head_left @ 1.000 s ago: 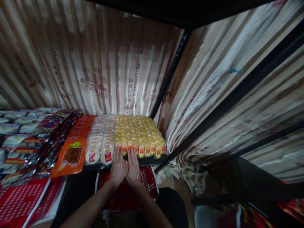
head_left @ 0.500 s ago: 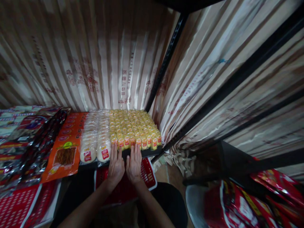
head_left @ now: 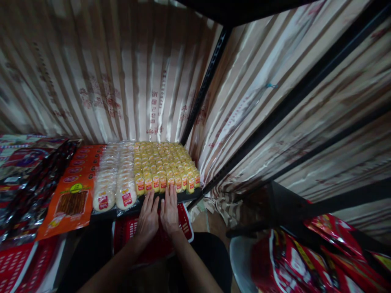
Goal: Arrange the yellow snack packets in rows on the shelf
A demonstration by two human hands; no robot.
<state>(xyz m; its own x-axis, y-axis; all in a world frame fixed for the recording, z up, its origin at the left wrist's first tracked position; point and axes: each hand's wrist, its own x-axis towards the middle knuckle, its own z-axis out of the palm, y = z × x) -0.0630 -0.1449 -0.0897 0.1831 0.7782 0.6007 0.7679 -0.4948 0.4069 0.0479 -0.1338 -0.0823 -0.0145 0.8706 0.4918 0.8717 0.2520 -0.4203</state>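
My left hand (head_left: pixel 148 217) and my right hand (head_left: pixel 169 210) lie side by side, fingers stretched out flat, at the front edge of a dark shelf (head_left: pixel 171 198). Their fingertips reach the front row of small yellow packets (head_left: pixel 165 165), which stand packed in several rows. Left of those lie two rows of round white wrapped cakes (head_left: pixel 114 183) with red labels. Neither hand holds anything.
Orange snack bags (head_left: pixel 75 191) and dark red bags (head_left: pixel 24 175) fill the shelf's left part. A red basket (head_left: pixel 183 224) sits below my hands. A black upright post (head_left: pixel 203 89) stands at the corner. Striped paper covers the walls. Red bags (head_left: pixel 305 260) pile at lower right.
My view has shifted right and down, bringing the red bags at lower right into sight. Both hands stay flat at the shelf edge, drawn back slightly from the yellow packets.
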